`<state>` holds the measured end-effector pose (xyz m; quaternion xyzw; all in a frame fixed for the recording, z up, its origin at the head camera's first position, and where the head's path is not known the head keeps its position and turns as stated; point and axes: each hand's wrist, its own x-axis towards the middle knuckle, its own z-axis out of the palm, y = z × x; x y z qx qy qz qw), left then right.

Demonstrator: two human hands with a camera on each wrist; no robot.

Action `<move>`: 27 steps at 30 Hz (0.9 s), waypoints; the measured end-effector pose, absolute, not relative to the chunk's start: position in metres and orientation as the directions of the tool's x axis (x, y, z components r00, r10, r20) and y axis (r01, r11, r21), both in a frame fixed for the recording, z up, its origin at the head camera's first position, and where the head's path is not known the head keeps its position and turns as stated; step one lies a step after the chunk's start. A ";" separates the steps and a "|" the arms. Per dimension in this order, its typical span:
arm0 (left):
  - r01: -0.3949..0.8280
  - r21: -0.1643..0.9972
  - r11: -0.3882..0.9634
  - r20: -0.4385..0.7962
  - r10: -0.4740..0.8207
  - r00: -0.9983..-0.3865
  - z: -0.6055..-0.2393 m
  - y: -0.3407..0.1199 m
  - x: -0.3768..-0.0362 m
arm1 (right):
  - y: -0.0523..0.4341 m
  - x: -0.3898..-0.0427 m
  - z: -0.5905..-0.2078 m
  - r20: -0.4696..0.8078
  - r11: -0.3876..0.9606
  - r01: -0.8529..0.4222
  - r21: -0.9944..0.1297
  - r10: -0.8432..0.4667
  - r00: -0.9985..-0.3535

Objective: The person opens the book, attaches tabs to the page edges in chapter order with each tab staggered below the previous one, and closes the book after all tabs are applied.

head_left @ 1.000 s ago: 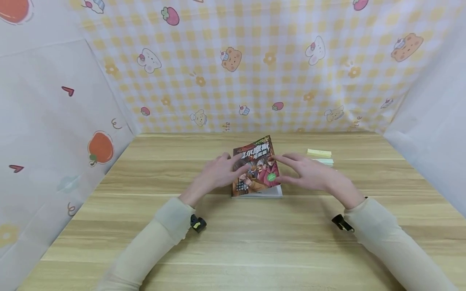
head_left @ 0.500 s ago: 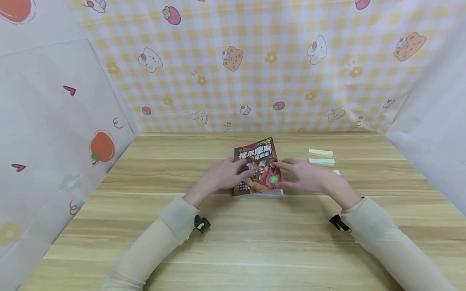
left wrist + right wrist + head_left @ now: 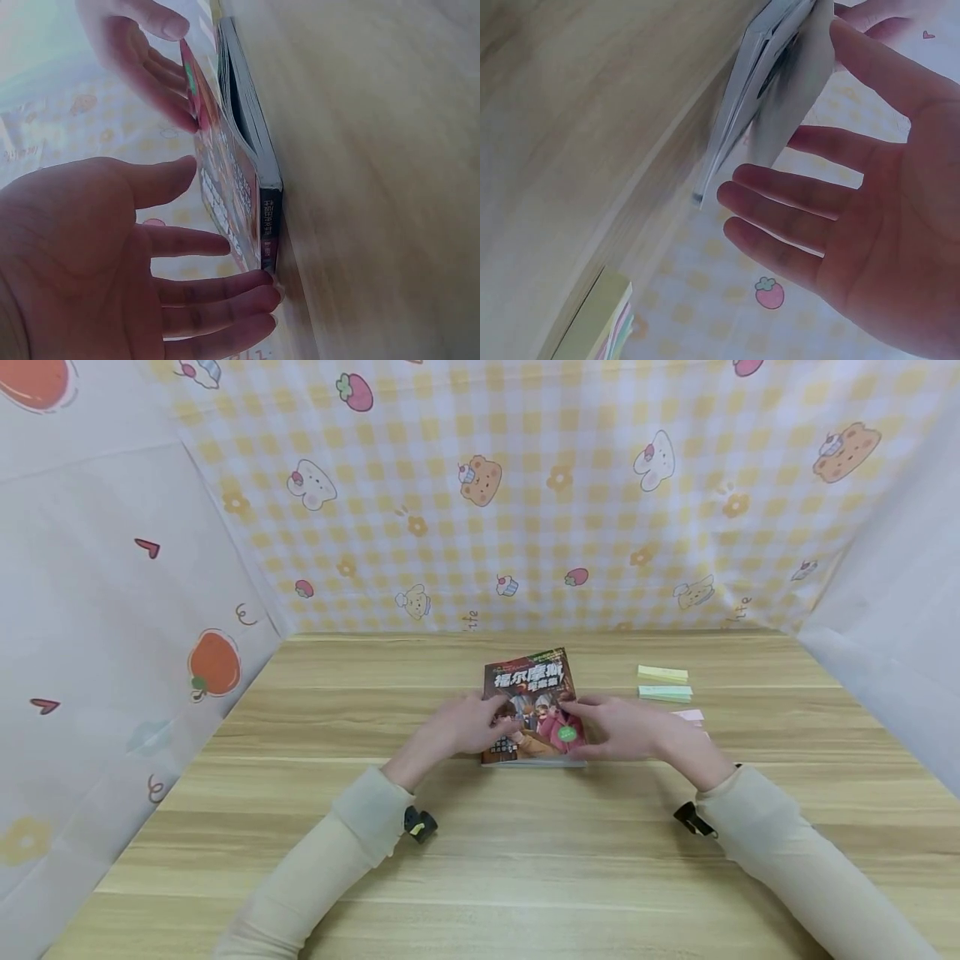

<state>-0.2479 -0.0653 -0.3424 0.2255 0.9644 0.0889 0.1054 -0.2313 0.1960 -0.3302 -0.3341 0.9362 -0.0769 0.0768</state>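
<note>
A paperback book [image 3: 525, 681] with a dark, illustrated cover and white Chinese title lies at the table's middle. Its front cover [image 3: 799, 97] stands a little raised from the pages, leaving a gap at the free side. My left hand [image 3: 465, 727] is at the spine side, its fingertips [image 3: 262, 289] beside the spine [image 3: 268, 225] and its thumb over the cover. At the opposite side is my right hand [image 3: 626, 731], thumb and forefinger right at the cover's free edge. Its other fingers [image 3: 787, 202] extend loosely beside the book.
Yellow [image 3: 662, 674], green [image 3: 664, 692] and pink [image 3: 690, 717] paper strips lie right of the book, partly behind my right hand. A checked cloth [image 3: 525, 527] hangs at the table's back edge. Each wrist wears a black camera mount [image 3: 420, 825].
The front cover has sunk toward the pages, narrowing the pale strip at its lower edge. Both hands have come down slightly, the left shifting right; more of the title and pink strips shows.
</note>
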 end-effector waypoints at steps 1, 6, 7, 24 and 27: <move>0.423 0.210 0.881 -0.166 0.459 -0.873 -0.342 -0.065 -0.247 | 0.195 -0.231 -0.331 -0.090 0.759 -0.621 -0.196 -0.644 -0.759; 0.452 0.173 0.875 -0.172 0.478 -0.861 -0.341 -0.065 -0.242 | 0.193 -0.232 -0.332 -0.098 0.751 -0.637 -0.174 -0.657 -0.748; 0.453 0.171 0.875 -0.170 0.479 -0.861 -0.341 -0.065 -0.241 | 0.192 -0.232 -0.333 -0.103 0.752 -0.637 -0.169 -0.656 -0.747; 0.478 0.137 0.868 -0.166 0.496 -0.852 -0.341 -0.060 -0.229 | 0.192 -0.235 -0.340 -0.151 0.761 -0.626 -0.172 -0.648 -0.747; 0.480 0.130 0.867 -0.164 0.497 -0.852 -0.342 -0.059 -0.228 | 0.192 -0.234 -0.340 -0.150 0.765 -0.619 -0.176 -0.643 -0.751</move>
